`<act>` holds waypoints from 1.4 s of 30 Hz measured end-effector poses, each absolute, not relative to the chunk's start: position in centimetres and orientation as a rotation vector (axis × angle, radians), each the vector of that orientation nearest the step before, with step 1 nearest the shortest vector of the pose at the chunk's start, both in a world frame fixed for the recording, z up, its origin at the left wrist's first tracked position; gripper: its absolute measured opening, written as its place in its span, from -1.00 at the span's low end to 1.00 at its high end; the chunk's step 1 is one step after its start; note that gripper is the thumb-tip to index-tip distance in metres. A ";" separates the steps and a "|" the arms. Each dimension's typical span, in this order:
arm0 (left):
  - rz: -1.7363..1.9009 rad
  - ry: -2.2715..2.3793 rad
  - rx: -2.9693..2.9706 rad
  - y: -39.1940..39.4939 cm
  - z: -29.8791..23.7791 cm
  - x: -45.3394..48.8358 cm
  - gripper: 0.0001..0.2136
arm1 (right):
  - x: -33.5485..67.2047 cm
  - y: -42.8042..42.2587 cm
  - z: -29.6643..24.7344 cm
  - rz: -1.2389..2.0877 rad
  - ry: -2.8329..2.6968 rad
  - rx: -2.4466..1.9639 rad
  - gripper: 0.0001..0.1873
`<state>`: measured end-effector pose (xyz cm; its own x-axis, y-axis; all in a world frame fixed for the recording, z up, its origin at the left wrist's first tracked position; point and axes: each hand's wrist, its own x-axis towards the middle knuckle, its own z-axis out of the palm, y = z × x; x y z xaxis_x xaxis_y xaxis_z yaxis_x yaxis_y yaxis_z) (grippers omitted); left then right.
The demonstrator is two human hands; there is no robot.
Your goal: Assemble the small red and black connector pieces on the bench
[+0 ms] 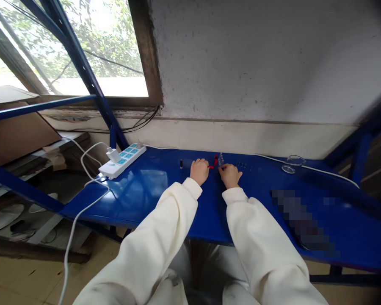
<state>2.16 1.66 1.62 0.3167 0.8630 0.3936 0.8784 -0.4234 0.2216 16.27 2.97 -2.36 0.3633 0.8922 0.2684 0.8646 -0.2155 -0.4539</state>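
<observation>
My left hand point(199, 170) is closed with its palm down, and a thin red piece point(211, 167) sticks out from its fingers toward the right. Opposite it, my right hand point(230, 175) has its thumb and fingertips pinched together at the near end of a clear, bumpy strip point(221, 159). What the pinch holds is too small to make out. Just left of that strip lies another small red item point(215, 159). A short black cylinder point(181, 164) stands left of my left hand. Several tiny dark pieces point(241, 164) are scattered beyond my right hand.
The blue tabletop point(158, 207) runs along the wall. At the left sits a white power strip point(123, 161) with a plug and trailing cable. A clear round container point(288, 168) stands at the right, near a blurred dark object point(301, 220). Blue metal posts frame both sides.
</observation>
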 end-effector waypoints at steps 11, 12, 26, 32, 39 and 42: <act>-1.299 -1.793 -2.415 -0.2 0.0 -0.6 -0.89 | 16.0 2.1 -1.6 0.080 -1.614 -2.043 -0.78; -1.367 -1.795 -2.396 -0.2 -0.1 -0.7 -0.89 | 15.8 1.8 -1.5 0.063 -1.660 -2.012 -0.79; -1.678 -1.718 -2.288 -0.3 -0.4 -0.8 -0.89 | 13.9 -0.1 -0.4 -0.120 -1.961 -1.762 -0.85; -1.755 -1.544 -2.330 -0.5 -0.3 -0.7 -0.80 | 14.0 0.0 -0.6 -0.154 -2.009 -1.706 -0.87; -1.524 -1.344 -2.564 -0.9 -0.5 -0.5 -0.65 | 14.0 0.0 -0.4 -0.153 -1.960 -1.688 -0.86; -1.420 -1.347 -2.640 -0.7 -0.9 -0.5 -0.63 | 14.0 0.1 -0.5 -0.153 -1.944 -1.664 -0.85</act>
